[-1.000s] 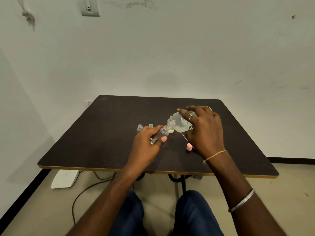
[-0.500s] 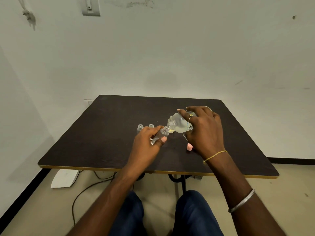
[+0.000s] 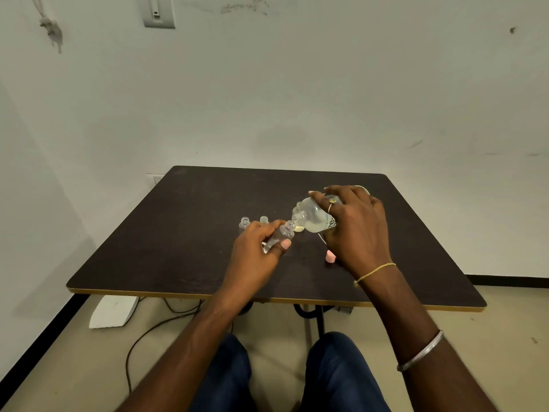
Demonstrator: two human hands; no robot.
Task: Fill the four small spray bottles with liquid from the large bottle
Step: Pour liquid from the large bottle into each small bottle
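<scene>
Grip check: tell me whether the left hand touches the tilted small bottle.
Touching. Head view: left hand pinches the small bottle between thumb and fingers.

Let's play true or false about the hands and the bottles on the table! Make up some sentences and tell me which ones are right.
1. The right hand tips the large bottle sideways. True.
2. The left hand lies flat on the table. False: its fingers hold a small bottle up to the large bottle's mouth.
3. Two more small bottles stand upright on the table just beyond the left hand. True.
4. The pink cap is screwed onto the large bottle. False: it sits on the table beside the right hand.
</scene>
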